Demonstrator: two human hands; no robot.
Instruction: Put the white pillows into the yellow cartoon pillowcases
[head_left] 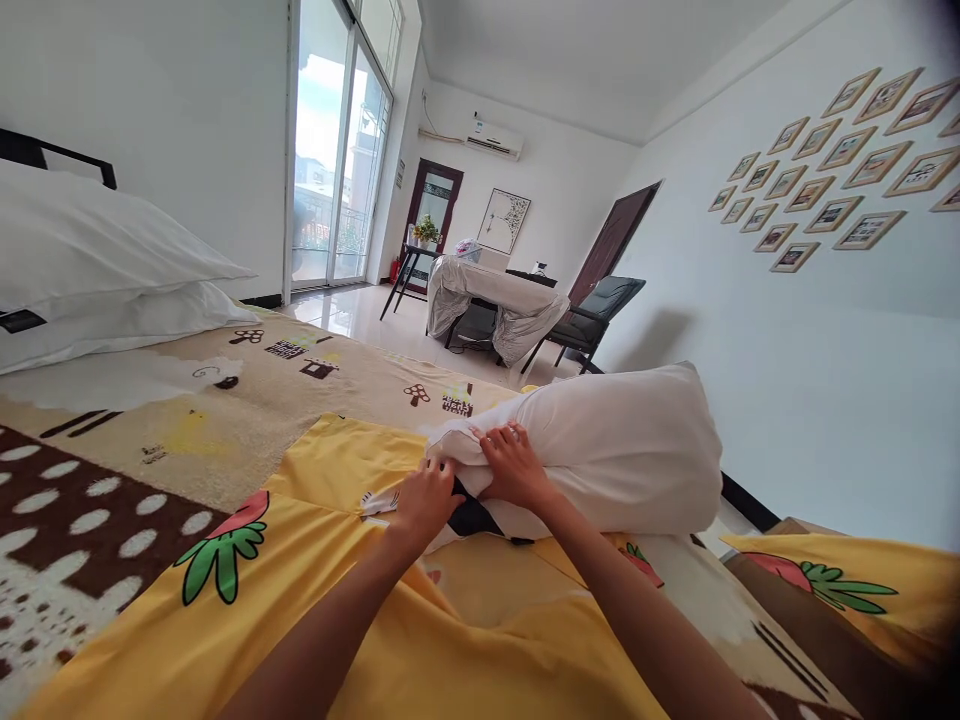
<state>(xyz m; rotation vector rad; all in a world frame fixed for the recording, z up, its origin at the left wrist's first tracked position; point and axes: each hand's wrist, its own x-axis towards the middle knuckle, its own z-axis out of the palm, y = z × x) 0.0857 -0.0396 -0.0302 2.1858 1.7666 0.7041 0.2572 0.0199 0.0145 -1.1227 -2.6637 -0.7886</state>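
Observation:
A plump white pillow (630,450) lies on its side on the bed in front of me. My right hand (516,465) is closed on its near left end, fingers bent over the top edge. Beside it, my left hand (430,500) has its fingers curled at the pillow's left corner, next to a black patch on the white fabric. Yellow cloth (337,560) printed with radish-like shapes and green leaves spreads under both forearms and the pillow's near side.
Two stacked white pillows (112,240) lie at the bed's left. A beige and brown patterned blanket (262,400) covers the bed. More yellow printed cloth (862,580) shows at the right. Beyond the bed stand a draped table (487,285) and a black chair (600,310).

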